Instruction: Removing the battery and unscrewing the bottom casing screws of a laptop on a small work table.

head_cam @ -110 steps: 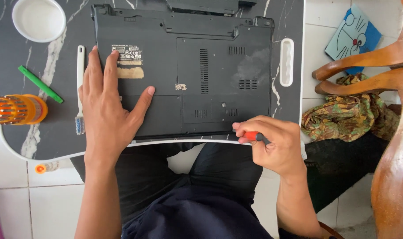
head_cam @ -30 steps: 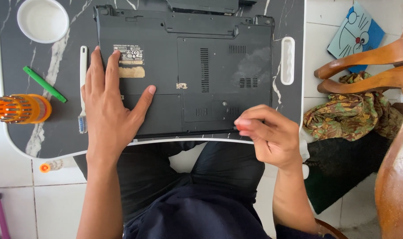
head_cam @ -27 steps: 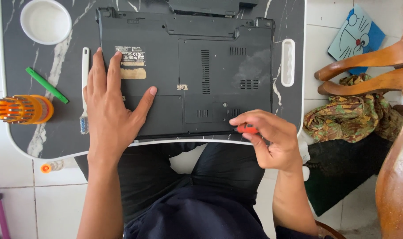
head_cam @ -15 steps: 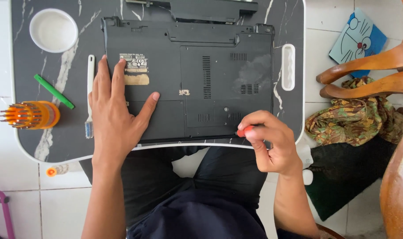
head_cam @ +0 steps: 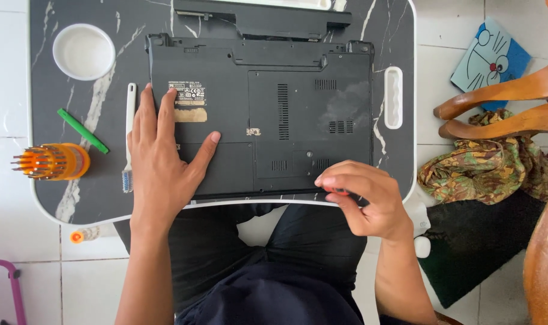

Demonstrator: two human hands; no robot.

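**Two hands on an upside-down laptop**

A black laptop lies bottom side up in the middle of a dark marble-look worktop with a white rim. The worktop sits over the person's lap.

The left hand lies flat on the laptop, at about 8 o'clock from its middle. Its fingers are spread wide and straight, and they hold nothing. They point to 12 o'clock and touch a white sticker and a tan patch on the laptop's base.

The right hand is at the laptop's near edge, at about 5 o'clock from its middle. Its fingers are curled tight around a small screwdriver with a red grip. Only a little bit of red shows, and the tip is hidden, so I cannot tell what it touches.

At 9 o'clock from the laptop, just beside the left hand, lies a thin white brush. Farther out at 9 o'clock lies a green stick. Past it an orange holder of screwdriver bits lies on its side. At 10 o'clock sits a round white dish. At 3 o'clock there is a white slot in the worktop. A long black battery lies at 12 o'clock, just beyond the laptop.

On the tiled floor at 3 o'clock are a brown wooden chair, a patterned cloth and a blue cartoon card.
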